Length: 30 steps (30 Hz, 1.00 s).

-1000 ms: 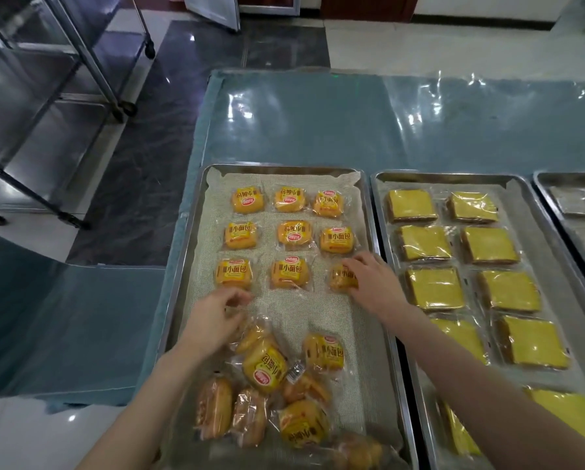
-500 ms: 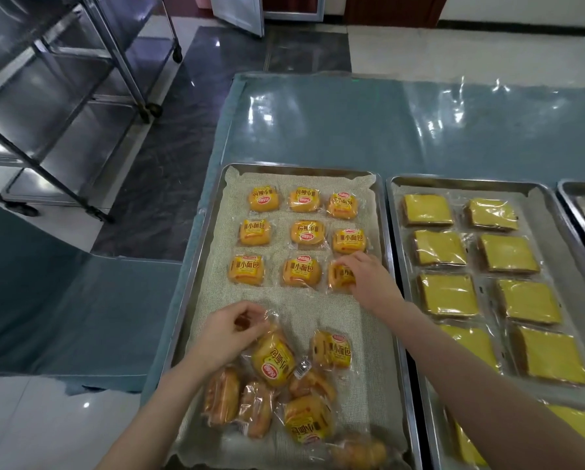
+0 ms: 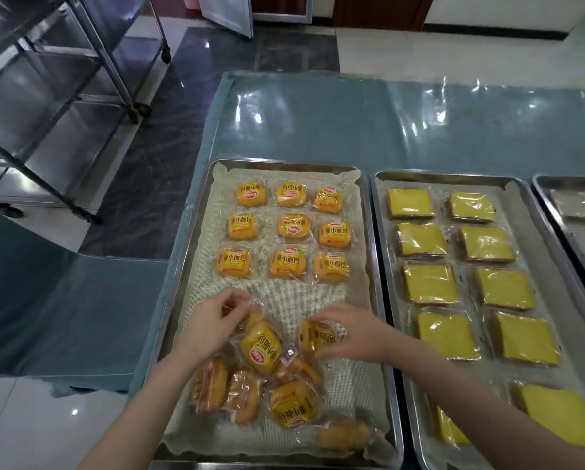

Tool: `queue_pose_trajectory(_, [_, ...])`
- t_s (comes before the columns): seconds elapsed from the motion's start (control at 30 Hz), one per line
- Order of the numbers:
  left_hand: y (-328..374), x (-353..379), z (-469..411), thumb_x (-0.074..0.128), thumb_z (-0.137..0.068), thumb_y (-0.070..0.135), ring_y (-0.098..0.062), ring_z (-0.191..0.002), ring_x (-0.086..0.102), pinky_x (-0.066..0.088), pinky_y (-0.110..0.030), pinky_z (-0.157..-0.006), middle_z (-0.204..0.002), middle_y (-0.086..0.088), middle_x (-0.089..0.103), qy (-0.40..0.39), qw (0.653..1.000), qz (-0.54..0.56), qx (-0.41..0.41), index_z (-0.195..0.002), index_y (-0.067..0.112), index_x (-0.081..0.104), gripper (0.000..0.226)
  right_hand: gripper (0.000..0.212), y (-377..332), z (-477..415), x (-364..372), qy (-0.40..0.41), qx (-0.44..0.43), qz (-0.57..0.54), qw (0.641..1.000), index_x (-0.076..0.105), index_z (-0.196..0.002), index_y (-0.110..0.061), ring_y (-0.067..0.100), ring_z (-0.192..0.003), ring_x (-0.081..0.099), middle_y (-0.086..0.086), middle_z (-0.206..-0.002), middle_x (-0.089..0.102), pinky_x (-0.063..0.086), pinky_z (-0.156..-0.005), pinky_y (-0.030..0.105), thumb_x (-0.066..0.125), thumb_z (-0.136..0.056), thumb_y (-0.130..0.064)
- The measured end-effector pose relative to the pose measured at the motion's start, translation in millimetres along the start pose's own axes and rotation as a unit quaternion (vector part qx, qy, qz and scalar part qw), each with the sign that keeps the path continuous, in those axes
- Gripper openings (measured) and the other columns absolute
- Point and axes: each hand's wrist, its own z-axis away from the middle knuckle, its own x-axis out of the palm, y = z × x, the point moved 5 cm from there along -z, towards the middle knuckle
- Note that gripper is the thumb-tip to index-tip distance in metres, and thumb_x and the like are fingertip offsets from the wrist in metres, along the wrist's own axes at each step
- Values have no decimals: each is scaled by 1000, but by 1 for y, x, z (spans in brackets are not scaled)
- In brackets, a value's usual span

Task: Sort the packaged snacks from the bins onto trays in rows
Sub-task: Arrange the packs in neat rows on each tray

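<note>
Head view, down onto the blue-covered table point(image 3: 318, 123): the coming move turns on the bare strip of beige mesh liner point(image 3: 284, 296). It lies at 12 o'clock from both hands, between the third laid row and the loose pile.

The right hand point(image 3: 355, 334) has its grip clamped, fingers and thumb curled, on one yellow-printed, clear-wrapped small bread packet point(image 3: 318, 335) at the pile's 1 o'clock. This packet lies label up, a little tilted. It looks near square, so I cannot tell its long axis. The strip's right-end slot is straight ahead at 12 o'clock, and the right hand is the nearer one to it.

The left hand point(image 3: 213, 323) pinches the wrapper of a second bread packet point(image 3: 250, 315) at the pile's 11 o'clock. Its fingers largely hide that packet. The left-end slot sits at 12 o'clock from it.

- **Steel tray point(image 3: 284, 161):** nine laid packets point(image 3: 293, 227) in three rows of three. At its 6 o'clock end is a loose pile point(image 3: 260, 347) of about eight, counting the two held, though overlap makes that unsure.
- **Second steel tray point(image 3: 454, 173), at 3 o'clock:** ten clear-wrapped yellow square cake slices point(image 3: 430, 283) in two columns of five, one partly behind the right forearm.
- **Third tray point(image 3: 569, 178), at the frame's edge:** pale packets, too cut off to count.
</note>
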Motion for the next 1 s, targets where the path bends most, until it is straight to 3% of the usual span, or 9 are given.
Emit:
queue_pose_trajectory(0.07, [2,4,1,66,-88,35,-1,-81,64,47,-13,-65,-86,13,68,-4,1000,14,-6,-94,33,65,7,73,0,9,11,5,-4,-17,1000,44,-139,-32,2,-116,45,-12,-129,50,36,-104,24,72,-75,-52])
queue_pose_trajectory(0.23, [3,10,3,72,-76,53,-1,-88,61,48,-20,-70,-95,15,66,-29,999,-5,-33,-101,36,60,33,59,-1,8,9,87,-2,-26,996,54,-128,-33,2,-107,49,-17,-115,53,41,-98,24,76,-74,-42])
queue_pose_trajectory(0.43, [4,13,2,73,-81,41,-5,-91,62,49,-21,-71,-99,10,67,-32,999,-17,-36,-107,30,60,31,57,10,-10,-22,222,62,106,967,52,-129,-31,13,-118,45,-9,-125,50,39,-104,33,74,-77,-41])
queue_pose_trajectory(0.57, [3,14,7,72,-83,37,-4,-90,62,49,-20,-70,-98,11,66,-21,999,-15,-31,-106,28,60,28,64,18,-19,-6,160,107,143,971,44,-140,-27,18,-129,37,-3,-134,45,33,-111,37,68,-83,-42])
queue_pose_trajectory(0.7, [0,11,17,73,-84,31,3,-88,59,43,-12,-67,-94,17,65,11,1000,-12,-19,-103,30,60,23,59,-7,-13,3,227,70,110,965,43,-140,-28,16,-131,36,-4,-139,42,30,-113,34,65,-86,-40])
queue_pose_trajectory(0.8, [-1,7,23,74,-82,26,5,-86,60,43,-12,-68,-90,19,65,30,999,1,-17,-95,39,58,24,64,-50,-6,26,178,9,13,984,39,-138,-37,6,-124,42,-14,-137,42,36,-106,30,55,-81,-61])
queue_pose_trajectory(0.87, [-2,5,25,76,-81,21,6,-84,60,43,-8,-66,-88,19,65,44,999,13,-20,-91,41,57,29,77,-76,-3,49,135,-31,32,990,32,-140,-39,7,-123,42,-15,-137,41,40,-104,30,48,-73,-73])
queue_pose_trajectory(0.93, [-4,4,27,75,-81,17,5,-85,61,44,-6,-66,-90,18,66,56,998,25,-24,-93,36,60,28,78,-87,-5,61,149,-40,44,987,30,-142,-36,9,-123,39,-12,-137,39,40,-104,31,53,-75,-69])
queue_pose_trajectory(1.0, [-7,3,28,75,-82,14,2,-87,62,45,-6,-66,-92,15,67,69,997,37,-26,-97,30,62,26,65,-88,-7,59,187,-29,16,982,36,-138,-34,9,-120,40,-11,-131,41,41,-103,31,63,-81,-53])
